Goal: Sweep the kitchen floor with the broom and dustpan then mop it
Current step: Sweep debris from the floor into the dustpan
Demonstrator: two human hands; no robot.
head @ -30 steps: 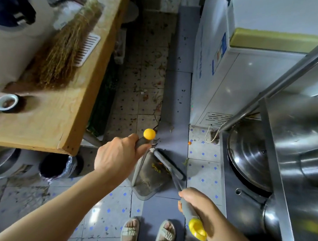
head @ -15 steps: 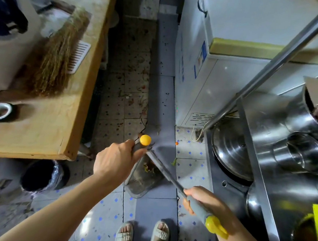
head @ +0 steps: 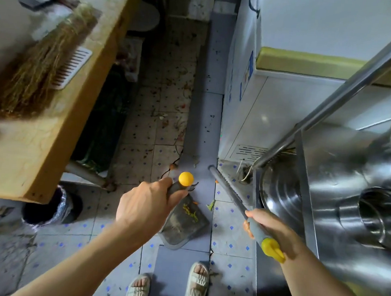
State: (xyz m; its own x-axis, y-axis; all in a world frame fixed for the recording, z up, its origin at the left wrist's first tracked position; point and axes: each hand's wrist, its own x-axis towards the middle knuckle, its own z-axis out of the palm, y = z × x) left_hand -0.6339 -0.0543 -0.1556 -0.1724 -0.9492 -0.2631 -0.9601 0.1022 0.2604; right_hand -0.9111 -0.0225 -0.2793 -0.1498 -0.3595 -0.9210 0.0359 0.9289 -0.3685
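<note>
Grey dustpan [head: 182, 223] lies on the floor [head: 227, 238]; left hand [head: 146, 206] grips its handle above it, right hand [head: 269, 229] grips the broom [head: 230, 196] beside it.

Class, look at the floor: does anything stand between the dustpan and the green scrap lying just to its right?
Nothing visible does. The green scrap lies on bare tile beside the dustpan, which the left hand holds by its handle. The broom in the right hand passes above them.

I stand in a cramped working kitchen: steel pots [head: 375, 216] nested in a steel counter [head: 322, 179] to my right, a white chest freezer [head: 286, 89] ahead, food scraps littering the tiled floor [head: 169, 113].
</note>
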